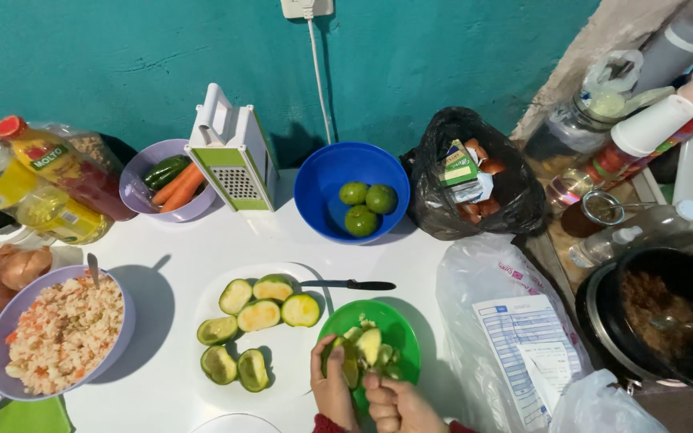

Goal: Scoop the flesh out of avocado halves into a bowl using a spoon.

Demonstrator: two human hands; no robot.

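Observation:
Both my hands work over a green bowl (395, 325) at the table's front edge. My left hand (330, 389) grips a green fruit half (338, 353) above the bowl. My right hand (395, 405) presses fingers against the same fruit from the right. Pale green pieces (369, 345) lie in the bowl. Just left of it, a white plate (294, 361) carries several halved green fruits (258, 314). A black-handled knife (350, 285) rests on the plate's far edge.
A blue bowl (322, 192) holds three limes (366, 207). A box grater (234, 152), a purple bowl of carrots (134, 192), oil bottles (50, 180), a purple bowl of rice mix (62, 333), onions (10, 273), a black bag (475, 172) and a dark pot (663, 321) surround the work area.

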